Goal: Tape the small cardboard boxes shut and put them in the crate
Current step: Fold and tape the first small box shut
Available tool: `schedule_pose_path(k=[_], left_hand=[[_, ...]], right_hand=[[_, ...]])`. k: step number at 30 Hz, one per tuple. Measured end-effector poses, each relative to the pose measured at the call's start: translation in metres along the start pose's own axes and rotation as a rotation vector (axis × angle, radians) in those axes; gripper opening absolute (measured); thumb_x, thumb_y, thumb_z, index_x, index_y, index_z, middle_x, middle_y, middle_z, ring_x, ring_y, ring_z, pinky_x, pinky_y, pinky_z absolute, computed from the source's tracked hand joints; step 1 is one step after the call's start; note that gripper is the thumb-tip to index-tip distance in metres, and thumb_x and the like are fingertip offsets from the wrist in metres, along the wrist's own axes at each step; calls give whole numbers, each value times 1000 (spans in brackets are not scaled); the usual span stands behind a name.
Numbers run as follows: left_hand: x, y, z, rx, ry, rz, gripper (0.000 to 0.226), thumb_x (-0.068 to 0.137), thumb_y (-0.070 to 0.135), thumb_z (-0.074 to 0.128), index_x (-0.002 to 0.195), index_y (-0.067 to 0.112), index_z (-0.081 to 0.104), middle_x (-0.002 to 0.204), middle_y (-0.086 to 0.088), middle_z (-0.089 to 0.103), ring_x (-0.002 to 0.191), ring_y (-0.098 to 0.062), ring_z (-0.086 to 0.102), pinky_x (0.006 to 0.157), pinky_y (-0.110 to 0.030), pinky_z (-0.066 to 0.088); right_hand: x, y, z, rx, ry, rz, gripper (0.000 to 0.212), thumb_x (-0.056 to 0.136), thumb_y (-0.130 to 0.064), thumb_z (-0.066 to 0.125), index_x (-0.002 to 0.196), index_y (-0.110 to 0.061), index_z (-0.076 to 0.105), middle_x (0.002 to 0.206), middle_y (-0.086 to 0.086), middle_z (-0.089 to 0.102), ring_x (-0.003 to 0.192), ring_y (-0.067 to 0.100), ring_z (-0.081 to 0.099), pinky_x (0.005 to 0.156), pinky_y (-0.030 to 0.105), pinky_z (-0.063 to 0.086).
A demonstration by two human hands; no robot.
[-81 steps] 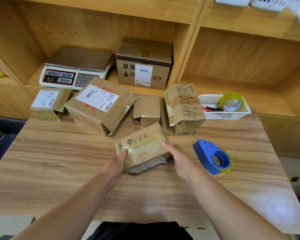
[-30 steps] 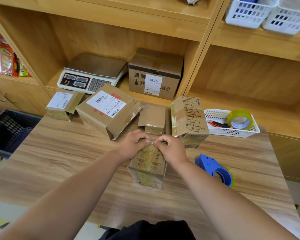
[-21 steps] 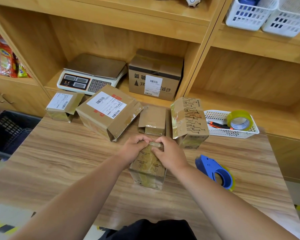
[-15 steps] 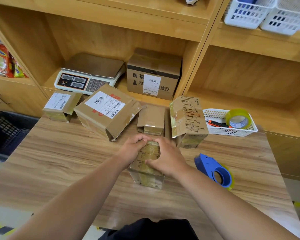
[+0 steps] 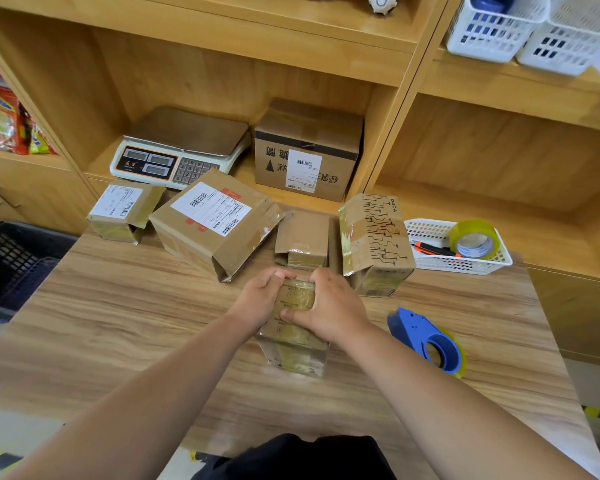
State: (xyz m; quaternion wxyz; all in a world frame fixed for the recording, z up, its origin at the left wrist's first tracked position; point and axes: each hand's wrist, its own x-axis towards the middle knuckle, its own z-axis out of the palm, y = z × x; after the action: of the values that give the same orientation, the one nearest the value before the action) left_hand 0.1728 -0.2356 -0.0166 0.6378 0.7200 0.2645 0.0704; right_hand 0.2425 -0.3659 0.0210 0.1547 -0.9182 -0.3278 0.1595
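Standing upright, box [image 5: 293,344] gripped by left hand [image 5: 257,301] and right hand [image 5: 331,308].

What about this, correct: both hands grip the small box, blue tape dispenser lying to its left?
Wrong side: the head view shows the blue tape dispenser lying right of the small box. The left hand and right hand do grip it.

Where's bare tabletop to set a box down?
Widest bare patch: table left of the left hand, in front of the large labelled box. Smaller one at the front edge, nearer than the tape dispenser. Crowded: back edge, from small labelled box to white basket.
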Motion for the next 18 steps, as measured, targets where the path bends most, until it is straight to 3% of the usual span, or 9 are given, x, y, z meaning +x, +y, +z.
schedule_pose_path(k=[5,7,9,10,12,14,16,18], left_hand=[[-10,2,-8,100,-106,36,36,100,28,44,135,20,49,130,10,50,125,-8,45,94,-10,34],[-15,4,-13,177,-200,27,63,92,32,60,147,21,30,135,12,40,129,-6,40,100,-15,32],[-23,4,-15,155,-282,-30,92,82,26,74,151,22,14,130,17,42,118,1,47,93,-9,37],[-27,3,-17,104,-314,-61,100,77,23,78,152,23,11,126,18,48,111,5,52,86,-5,40],[-31,-5,-19,-27,-360,-94,107,68,26,83,150,25,16,121,15,60,107,1,60,85,-10,46],[-34,-11,-20,-93,-368,-104,95,69,27,81,146,27,27,119,6,66,109,-8,63,88,-21,50],[-35,-10,-19,-109,-354,-115,78,78,22,77,142,31,33,119,4,66,109,-10,64,90,-27,52],[-36,-10,-17,-87,-340,-132,68,86,22,70,140,38,31,119,6,66,108,-9,63,94,-30,51]], right_hand=[[13,0,0,54,60,41,51,75,-65,64,84,-19,42,82,-6,48,73,15,47,54,31,31],[17,2,2,148,78,57,47,80,-59,63,76,-18,39,70,-6,43,64,15,42,54,33,30],[21,6,4,249,93,72,40,86,-49,61,71,-19,40,66,-5,45,64,16,45,57,34,35],[22,8,4,286,84,71,37,89,-44,59,69,-19,41,67,-4,47,64,16,47,60,35,38],[23,12,2,361,21,72,30,94,-35,55,71,-18,46,71,0,52,66,16,49,65,35,41],[23,14,-7,431,-83,93,21,96,-30,54,79,-18,53,83,4,62,75,19,58,74,36,48],[21,21,-16,477,-200,92,8,94,-29,58,96,-22,61,106,0,65,99,20,62,87,35,49],[18,27,-19,434,-300,67,37,89,-34,65,123,-21,58,127,-4,57,120,15,53,99,29,42]])
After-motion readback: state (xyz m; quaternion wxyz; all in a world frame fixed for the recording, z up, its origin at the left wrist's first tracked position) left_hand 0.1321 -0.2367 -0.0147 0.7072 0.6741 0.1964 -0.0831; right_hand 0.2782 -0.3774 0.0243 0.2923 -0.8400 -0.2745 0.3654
